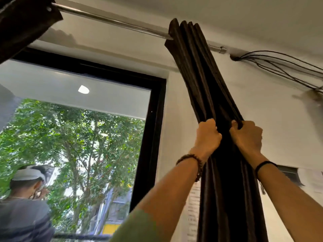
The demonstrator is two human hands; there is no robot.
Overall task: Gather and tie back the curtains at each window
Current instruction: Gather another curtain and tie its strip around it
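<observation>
Curtain [201, 75] bunched right of window [152, 137], hanging from rod [113, 20]. Left hand [208, 137] and right hand [248, 137] both grip its folds.

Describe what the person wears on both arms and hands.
No gloves; both forearms are uncovered. The left hand has a brown beaded bracelet at its wrist, and an olive-green sleeve covers the upper arm. The right hand has a thin black band at its wrist, with a small tassel dangling from it.

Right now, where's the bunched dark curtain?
Head view, right of centre: the bunched dark curtain hangs from the metal rod, just right of the window frame, gripped by the left hand and right hand.
</observation>
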